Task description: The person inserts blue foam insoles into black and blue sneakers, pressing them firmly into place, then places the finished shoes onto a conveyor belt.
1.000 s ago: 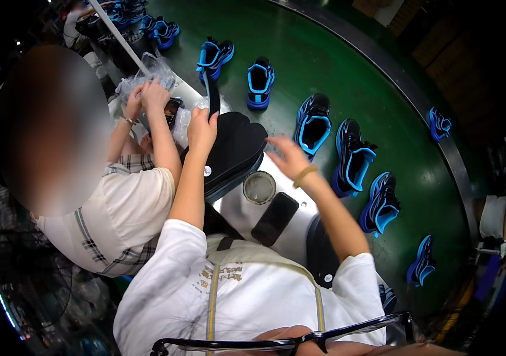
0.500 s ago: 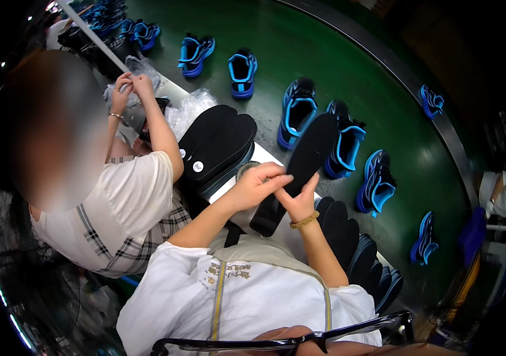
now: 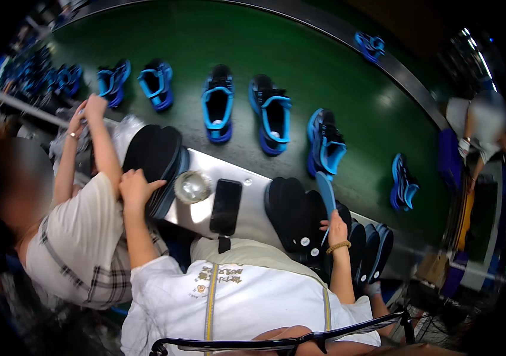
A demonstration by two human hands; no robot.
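Note:
My right hand (image 3: 337,231) grips a shoe insole (image 3: 325,196), seen nearly edge-on with its blue side showing. It stands tilted above the black insoles (image 3: 291,213) fanned out on the right of the metal table. My left hand (image 3: 137,191) is at the near end of a thick stack of black insoles (image 3: 151,149) on the left. Its thumb points right, away from the fingers, and I see nothing held in it. Between the hands lie a black phone (image 3: 226,206) and a round, shiny, clear-looking object (image 3: 192,187).
Beyond the metal table (image 3: 253,172), black-and-blue shoes stand on a green conveyor belt (image 3: 193,35), among them a near shoe (image 3: 272,115). A co-worker (image 3: 81,231) sits close on my left, arms raised toward the belt. Another person (image 3: 484,124) is at the far right.
My hands, together on one black insole before, are now apart. The right has carried an insole to the right-hand insoles; the left has reached the left stack. The view has turned, shifting the shoes leftward.

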